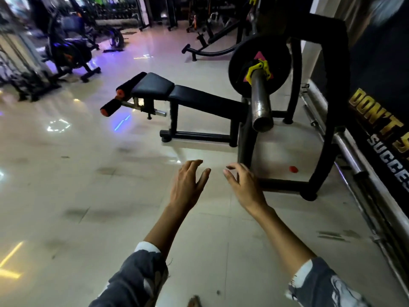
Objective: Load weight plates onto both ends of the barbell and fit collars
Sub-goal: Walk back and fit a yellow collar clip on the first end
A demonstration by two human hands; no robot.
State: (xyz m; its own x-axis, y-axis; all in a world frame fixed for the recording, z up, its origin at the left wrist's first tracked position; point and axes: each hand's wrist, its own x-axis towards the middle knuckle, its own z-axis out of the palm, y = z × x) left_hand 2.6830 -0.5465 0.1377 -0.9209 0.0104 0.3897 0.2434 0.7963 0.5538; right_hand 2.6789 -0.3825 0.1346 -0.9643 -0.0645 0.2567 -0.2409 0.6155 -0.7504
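Head view: left hand (188, 185) and right hand (244, 187) out over the tiled floor (88, 196), fingers spread, holding nothing. Ahead and above, barbell (261, 103) sleeve end resting on black rack (332, 107), one black weight plate (259, 63) loaded, yellow collar (259, 70) tight against it. Bench (188, 96) just left.

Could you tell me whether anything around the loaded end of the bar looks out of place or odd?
The weight plate sits on the barbell sleeve with the yellow collar against it, as expected. The one stray thing is a small red object on the floor inside the rack base; what it is cannot be told.
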